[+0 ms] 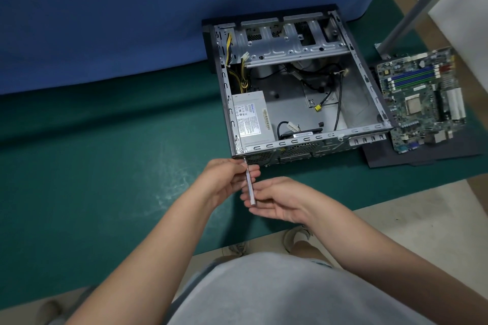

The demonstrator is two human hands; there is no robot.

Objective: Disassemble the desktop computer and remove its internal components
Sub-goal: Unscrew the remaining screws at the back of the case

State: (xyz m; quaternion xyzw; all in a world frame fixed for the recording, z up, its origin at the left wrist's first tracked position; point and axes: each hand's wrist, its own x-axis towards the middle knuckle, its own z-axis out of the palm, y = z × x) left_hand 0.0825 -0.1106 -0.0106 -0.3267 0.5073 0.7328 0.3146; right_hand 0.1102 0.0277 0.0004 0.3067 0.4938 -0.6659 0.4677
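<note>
The computer case [298, 87] is lying open on the green tabletop [105, 153], right of centre, its far side backing against a blue panel [132, 21]. Inside, the power supply [250, 119] is sitting in the near-left corner, yellow and black cables [239, 71] running from it toward the far-left corner, and loose black wires are trailing across the bare metal floor. The motherboard [422, 97] is lying outside, just right of the case, resting on a dark panel [422, 158].

At the near-left corner of the case, a silver screwdriver [249, 185] is standing with its tip up against the case's near edge. The left hand [227, 179] is pinching the upper shaft between curled fingers and thumb. The right hand [277, 200] is cupping the lower end of the handle, fingers curled loosely around it from the right. Both forearms are reaching in from the near edge, over a grey shirt [277, 293].
</note>
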